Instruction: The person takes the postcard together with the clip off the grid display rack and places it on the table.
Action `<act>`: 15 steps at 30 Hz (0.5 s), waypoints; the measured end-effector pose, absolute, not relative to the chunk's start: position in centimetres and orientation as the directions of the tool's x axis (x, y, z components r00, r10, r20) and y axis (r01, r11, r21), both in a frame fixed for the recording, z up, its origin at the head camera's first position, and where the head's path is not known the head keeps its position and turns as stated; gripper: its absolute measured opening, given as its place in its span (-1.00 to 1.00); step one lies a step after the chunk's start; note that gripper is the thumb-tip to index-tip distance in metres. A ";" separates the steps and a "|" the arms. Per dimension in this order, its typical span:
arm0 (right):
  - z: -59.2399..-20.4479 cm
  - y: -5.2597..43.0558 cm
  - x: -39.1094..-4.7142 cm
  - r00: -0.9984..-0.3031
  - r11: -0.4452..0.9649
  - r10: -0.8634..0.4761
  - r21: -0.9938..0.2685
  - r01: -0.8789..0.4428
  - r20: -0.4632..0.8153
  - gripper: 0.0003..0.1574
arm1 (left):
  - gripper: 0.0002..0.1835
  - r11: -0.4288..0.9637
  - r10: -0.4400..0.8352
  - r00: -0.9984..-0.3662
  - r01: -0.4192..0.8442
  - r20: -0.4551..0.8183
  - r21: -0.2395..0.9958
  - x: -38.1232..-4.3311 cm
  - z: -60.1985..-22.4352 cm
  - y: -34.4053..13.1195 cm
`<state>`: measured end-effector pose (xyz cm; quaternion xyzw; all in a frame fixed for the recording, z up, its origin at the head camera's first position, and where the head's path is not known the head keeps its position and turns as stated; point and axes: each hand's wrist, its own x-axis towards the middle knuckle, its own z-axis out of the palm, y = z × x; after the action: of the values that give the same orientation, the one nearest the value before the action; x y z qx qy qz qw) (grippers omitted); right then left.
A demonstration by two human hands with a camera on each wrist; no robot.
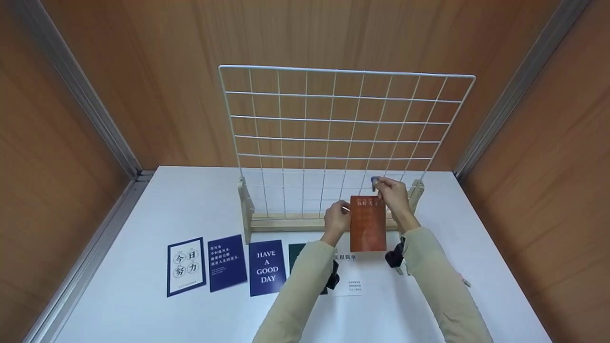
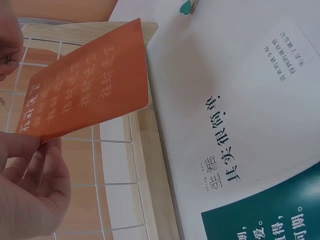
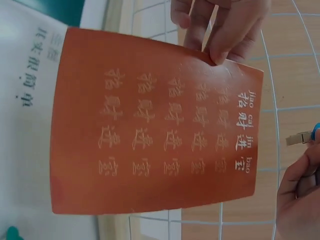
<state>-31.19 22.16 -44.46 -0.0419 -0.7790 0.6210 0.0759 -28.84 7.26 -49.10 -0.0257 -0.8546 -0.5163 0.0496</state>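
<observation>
My left hand (image 1: 337, 220) pinches an orange-red card (image 1: 368, 226) by its left edge, near the top, between thumb and fingers. Rows of Chinese characters run across the card (image 3: 155, 125), held in front of a white wire grid (image 1: 329, 121). Up beside the card's top right corner, my right hand (image 1: 393, 194) pinches a small clip (image 3: 299, 138) with a blue ornament, apart from the card in the right wrist view. Below lie a white card (image 2: 250, 110) with dark characters and a green card (image 2: 265, 212), partly hidden by my left sleeve in the head view.
Wooden feet and a wooden base bar (image 1: 286, 224) hold the grid upright. To the left lie a white card with a blue border (image 1: 186, 267) and two dark blue cards (image 1: 228, 263). Another small clip (image 1: 465, 282) lies right of my right sleeve. Wooden walls surround the white table.
</observation>
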 end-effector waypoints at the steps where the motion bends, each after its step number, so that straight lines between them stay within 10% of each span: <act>1: -44.5 22.3 -31.1 -0.987 0.229 0.150 -0.973 -0.027 0.063 -0.61 | -0.90 0.462 -0.004 -0.994 0.098 0.113 0.881 -28.8 -49.2 7.2; 15: -46.2 24.3 -30.0 -0.996 0.243 0.013 -0.967 -0.079 0.084 -0.64 | -0.83 0.306 0.056 -0.994 -0.073 -0.094 0.949 -26.9 -51.9 6.5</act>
<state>-29.98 24.29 -46.19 0.0210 -0.7874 0.6150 0.0372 -26.93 6.46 -51.85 0.0051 -0.8062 -0.5891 -0.0547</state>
